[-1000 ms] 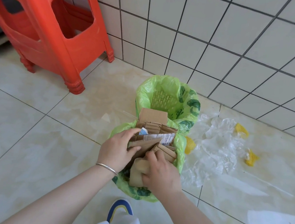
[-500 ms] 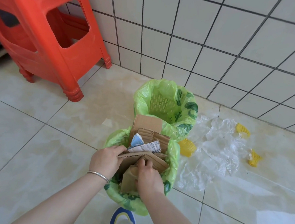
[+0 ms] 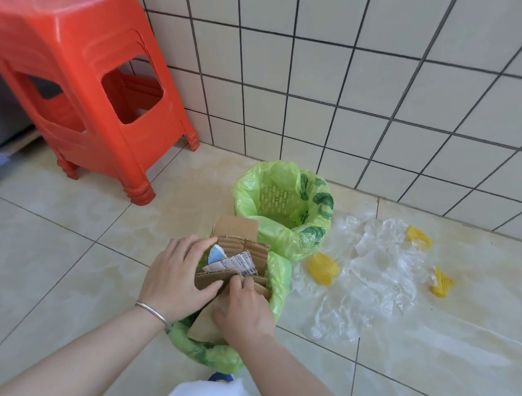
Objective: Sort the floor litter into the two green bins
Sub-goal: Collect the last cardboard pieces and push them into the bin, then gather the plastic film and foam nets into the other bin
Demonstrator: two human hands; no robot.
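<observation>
Two bins lined with green bags stand on the floor by the tiled wall. The near bin [image 3: 278, 280] is stuffed with brown cardboard pieces [image 3: 244, 237] and a printed paper label [image 3: 236, 263]. My left hand [image 3: 175, 278] presses on the cardboard from the left, fingers curled over a flap. My right hand [image 3: 244, 312] grips a folded cardboard piece at the bin's front and pushes it down. The far bin [image 3: 284, 202] looks empty inside. On the floor to the right lie crumpled clear plastic film [image 3: 372, 275] and three yellow foam nets [image 3: 323, 268] [image 3: 419, 237] [image 3: 442, 282].
A stack of red plastic stools [image 3: 84, 84] stands at the left against the wall. A white tiled wall [image 3: 355, 96] runs behind the bins. My blue shoe tip [image 3: 220, 376] shows under the near bin. Pale floor tiles lie at the left and front right.
The view has tilted up, showing more of the stools and wall. Both hands stay on the cardboard in the near bin, pressing it lower; my left hand has spread over the flap.
</observation>
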